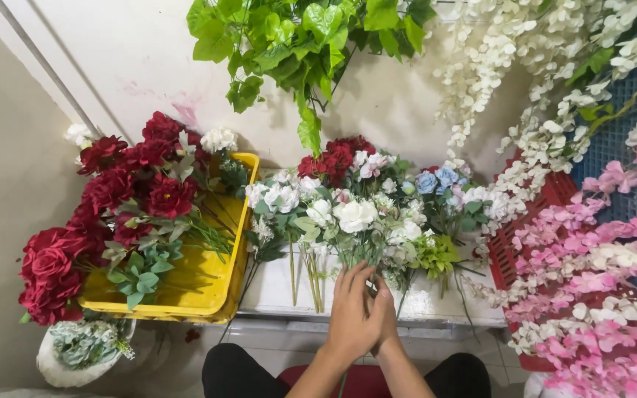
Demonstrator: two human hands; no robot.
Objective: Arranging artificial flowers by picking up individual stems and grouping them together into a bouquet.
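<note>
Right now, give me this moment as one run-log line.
hands: left hand over right hand, closed together on flower stems | bunch: white flowers | left: yellow crate with red flowers

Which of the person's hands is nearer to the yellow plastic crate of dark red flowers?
Left. The left hand lies toward the yellow plastic crate; the right hand, pressed against it, sits on its far side.

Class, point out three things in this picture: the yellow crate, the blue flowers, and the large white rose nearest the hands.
yellow crate (pixel 199 274): head view, bare inner floor.
blue flowers (pixel 436 179): head view, petals.
large white rose (pixel 355 215): head view, bloom centre.
</note>
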